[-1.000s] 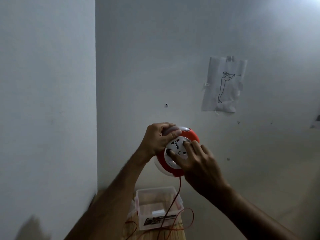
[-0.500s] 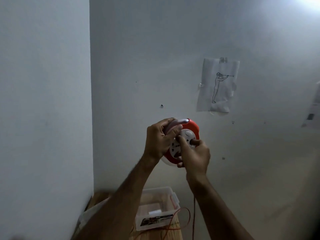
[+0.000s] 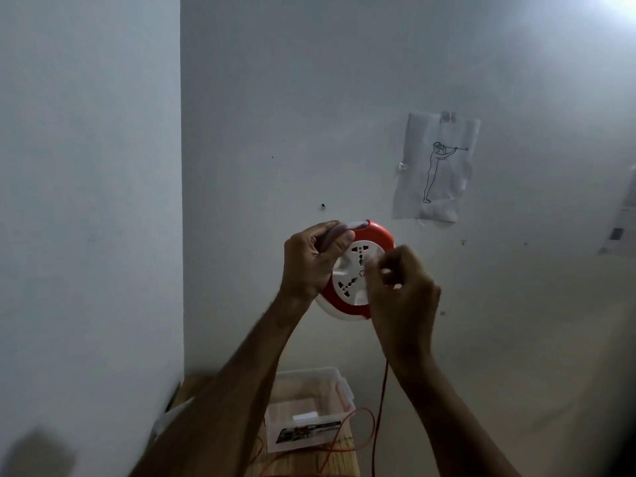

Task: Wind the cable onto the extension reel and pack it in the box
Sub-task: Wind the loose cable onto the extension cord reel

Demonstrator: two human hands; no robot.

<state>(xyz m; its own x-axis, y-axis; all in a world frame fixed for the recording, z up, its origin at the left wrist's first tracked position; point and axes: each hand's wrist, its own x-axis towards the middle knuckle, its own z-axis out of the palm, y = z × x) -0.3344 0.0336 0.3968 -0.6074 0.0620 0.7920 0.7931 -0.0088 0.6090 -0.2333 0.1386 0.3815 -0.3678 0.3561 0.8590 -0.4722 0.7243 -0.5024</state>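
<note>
I hold a round red and white extension reel (image 3: 358, 270) up in front of the wall, its white socket face toward me. My left hand (image 3: 309, 263) grips the reel's upper left rim and handle. My right hand (image 3: 401, 297) has its fingers curled on the right side of the socket face. A thin orange cable (image 3: 380, 407) hangs down from under my right hand to loose loops on the wooden table (image 3: 309, 464). A clear plastic box (image 3: 339, 397) stands open on that table below my arms.
A grey wall corner rises at the left. A paper sheet with a line drawing of a figure (image 3: 437, 168) is taped to the wall at right, and another sheet (image 3: 619, 225) shows at the far right edge. The box's lid (image 3: 168, 418) lies left of the box.
My right hand has turned round the socket face, from flat fingers across it to curled fingers on its right side. The reel has risen slightly. The cable now hangs straighter.
</note>
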